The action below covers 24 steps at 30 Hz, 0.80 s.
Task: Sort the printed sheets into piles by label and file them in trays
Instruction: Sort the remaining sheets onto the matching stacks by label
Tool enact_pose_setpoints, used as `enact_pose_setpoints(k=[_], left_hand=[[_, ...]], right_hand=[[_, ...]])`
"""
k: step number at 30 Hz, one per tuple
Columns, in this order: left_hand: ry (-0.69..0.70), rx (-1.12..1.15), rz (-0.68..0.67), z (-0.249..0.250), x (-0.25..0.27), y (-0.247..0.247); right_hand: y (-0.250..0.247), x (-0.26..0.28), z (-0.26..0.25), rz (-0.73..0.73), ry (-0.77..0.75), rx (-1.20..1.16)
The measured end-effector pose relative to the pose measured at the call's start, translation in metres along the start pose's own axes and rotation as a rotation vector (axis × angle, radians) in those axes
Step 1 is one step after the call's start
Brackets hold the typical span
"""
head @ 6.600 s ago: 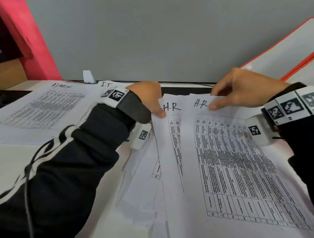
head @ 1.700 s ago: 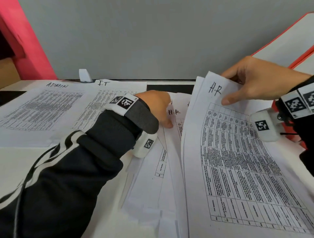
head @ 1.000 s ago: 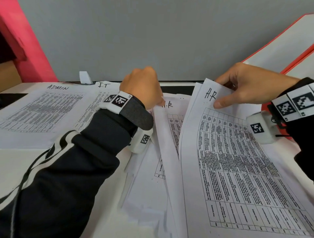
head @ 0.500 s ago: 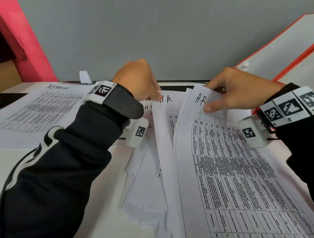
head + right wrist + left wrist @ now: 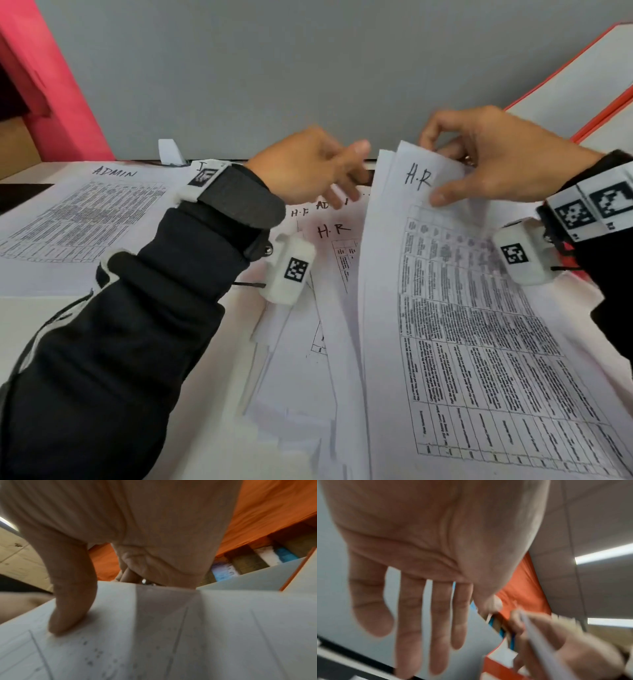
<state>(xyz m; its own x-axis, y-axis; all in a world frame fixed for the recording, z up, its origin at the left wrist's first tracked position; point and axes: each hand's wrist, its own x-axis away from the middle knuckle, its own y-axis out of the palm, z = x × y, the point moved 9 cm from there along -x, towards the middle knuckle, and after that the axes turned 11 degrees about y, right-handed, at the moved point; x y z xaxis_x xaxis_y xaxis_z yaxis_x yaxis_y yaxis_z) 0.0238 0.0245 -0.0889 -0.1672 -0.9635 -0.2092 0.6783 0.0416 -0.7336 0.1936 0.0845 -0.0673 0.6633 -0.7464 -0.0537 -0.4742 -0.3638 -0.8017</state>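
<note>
My right hand (image 5: pixel 479 164) pinches the top edge of a stack of printed sheets marked H.R (image 5: pixel 445 308), thumb on the front, fingers behind, lifting the top end off the table. In the right wrist view the thumb (image 5: pixel 72 601) presses on the H.R stack (image 5: pixel 188 635). My left hand (image 5: pixel 318 171) hovers open just left of that stack, fingers straight and holding nothing, as the left wrist view confirms for the left hand (image 5: pixel 423 601). Below it lies a loose heap of sheets (image 5: pixel 329 260), with H.R and AD labels showing.
An ADMIN pile (image 5: pixel 78 219) lies at the left, with an I.T pile mostly hidden behind my left wrist. Red-edged trays (image 5: pixel 582 89) stand at the right, a pink one (image 5: pixel 51 96) at the far left. A grey wall runs behind the table.
My left hand has let go of the sheet it held, lifted and opened toward the raised stack. My right hand has raised the H.R stack higher.
</note>
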Motion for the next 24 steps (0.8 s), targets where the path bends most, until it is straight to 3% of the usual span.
enact_pose_setpoints(k=[3, 5, 12, 19, 24], left_hand=[[-0.121, -0.487, -0.164, -0.036, 0.003, 0.007], [-0.235, -0.593, -0.233, -0.056, 0.008, 0.013], [-0.278, -0.514, -0.073, -0.055, 0.002, -0.007], [-0.312, -0.503, -0.115, -0.053, 0.008, -0.01], [-0.091, -0.257, 0.042, 0.0, 0.009, -0.011]], right_hand=[[-0.021, 0.006, 0.005, 0.002, 0.015, -0.097], [-0.029, 0.009, 0.01, -0.007, 0.019, -0.124], [-0.022, 0.008, 0.011, -0.022, 0.017, -0.063], [-0.003, 0.006, 0.004, -0.052, 0.03, 0.031], [0.018, 0.003, -0.013, -0.086, -0.042, 0.021]])
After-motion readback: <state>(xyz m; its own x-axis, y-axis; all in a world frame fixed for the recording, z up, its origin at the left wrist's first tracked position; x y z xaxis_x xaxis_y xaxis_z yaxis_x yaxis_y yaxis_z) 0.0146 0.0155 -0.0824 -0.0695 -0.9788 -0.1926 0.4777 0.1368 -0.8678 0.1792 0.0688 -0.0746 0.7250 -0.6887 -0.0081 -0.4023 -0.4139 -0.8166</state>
